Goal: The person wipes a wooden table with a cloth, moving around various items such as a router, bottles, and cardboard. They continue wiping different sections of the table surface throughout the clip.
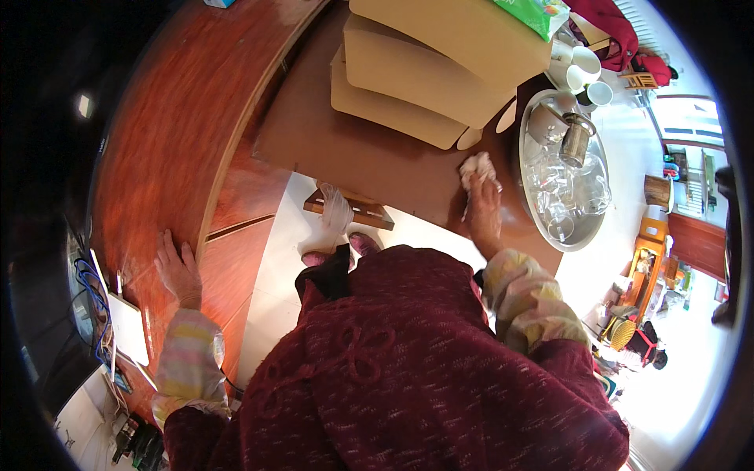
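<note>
My right hand (485,215) presses a crumpled whitish cloth (478,168) against the brown tabletop (377,156), close to its near edge. Just right of that hand stands an oval metal tray (524,176) holding several clear glasses (559,226), a bowl (545,125) and a metal cup (574,144). My left hand (178,268) rests on the reddish wooden cabinet top (171,135), fingers spread and holding nothing.
Stacked brown cardboard pieces (406,97) cover the table's far part, with a green plastic package (530,17) on top. White cups (568,73) stand beyond the tray. A white router (128,329) and cables lie at left. Under the table is a wooden stool (371,215) with a plastic bag (337,209).
</note>
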`<control>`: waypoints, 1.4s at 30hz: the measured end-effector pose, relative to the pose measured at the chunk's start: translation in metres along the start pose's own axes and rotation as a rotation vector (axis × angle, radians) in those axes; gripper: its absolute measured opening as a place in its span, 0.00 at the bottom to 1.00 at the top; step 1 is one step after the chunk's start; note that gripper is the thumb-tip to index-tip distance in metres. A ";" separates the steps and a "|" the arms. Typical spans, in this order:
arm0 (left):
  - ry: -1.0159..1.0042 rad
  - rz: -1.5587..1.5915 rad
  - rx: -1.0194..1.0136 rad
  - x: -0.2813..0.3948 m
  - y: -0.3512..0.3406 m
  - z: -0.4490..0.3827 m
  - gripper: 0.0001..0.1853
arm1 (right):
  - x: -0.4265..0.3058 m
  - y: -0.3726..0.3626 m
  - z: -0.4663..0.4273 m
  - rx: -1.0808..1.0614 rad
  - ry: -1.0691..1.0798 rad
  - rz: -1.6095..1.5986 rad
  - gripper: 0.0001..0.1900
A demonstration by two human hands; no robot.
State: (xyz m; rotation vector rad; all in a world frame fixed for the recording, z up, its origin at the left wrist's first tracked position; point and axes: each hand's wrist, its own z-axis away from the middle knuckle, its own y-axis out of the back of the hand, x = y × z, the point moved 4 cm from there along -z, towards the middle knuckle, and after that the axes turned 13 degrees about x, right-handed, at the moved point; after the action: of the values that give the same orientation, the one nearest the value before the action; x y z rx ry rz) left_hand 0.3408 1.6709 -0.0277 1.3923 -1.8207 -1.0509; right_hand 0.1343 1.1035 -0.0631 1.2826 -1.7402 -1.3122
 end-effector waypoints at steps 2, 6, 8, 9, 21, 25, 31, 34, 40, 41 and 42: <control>0.010 0.024 -0.008 0.000 0.000 0.000 0.24 | 0.019 -0.011 -0.018 -0.033 -0.123 0.089 0.33; 0.042 0.003 -0.051 -0.001 -0.002 0.003 0.24 | 0.040 -0.019 -0.028 -0.103 -0.321 0.172 0.30; 0.038 0.001 -0.039 -0.003 -0.003 0.004 0.24 | 0.029 -0.017 -0.019 -0.276 -0.012 0.317 0.34; 0.043 0.019 -0.030 -0.003 -0.003 0.005 0.25 | 0.022 -0.006 -0.014 -0.135 -0.020 0.129 0.33; 0.124 0.085 0.033 0.015 0.016 -0.005 0.27 | -0.089 -0.014 -0.032 -0.149 0.169 -0.139 0.34; 0.138 0.119 0.054 0.017 0.021 -0.007 0.27 | -0.168 -0.017 -0.079 -0.410 0.060 -0.725 0.26; 0.196 0.178 0.009 0.015 0.021 -0.008 0.29 | -0.305 -0.004 -0.161 -0.426 -0.029 -1.513 0.23; 0.203 0.229 0.011 0.014 0.023 -0.008 0.29 | -0.349 -0.018 -0.206 -0.073 0.200 -1.010 0.26; 0.186 0.270 0.027 0.010 0.026 -0.009 0.29 | -0.458 -0.044 -0.141 0.028 0.860 -0.417 0.32; 0.195 0.277 0.018 0.009 0.025 -0.009 0.28 | -0.474 -0.041 -0.117 -0.045 0.908 -0.521 0.32; 0.200 0.286 0.018 0.008 0.025 -0.009 0.28 | -0.481 -0.032 -0.099 -0.055 0.981 -0.638 0.32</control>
State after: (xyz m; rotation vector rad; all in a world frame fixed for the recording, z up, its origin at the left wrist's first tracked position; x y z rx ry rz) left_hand 0.3338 1.6645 -0.0016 1.1582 -1.8174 -0.7244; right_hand 0.3997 1.5157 -0.0209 2.0608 -0.6233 -0.7427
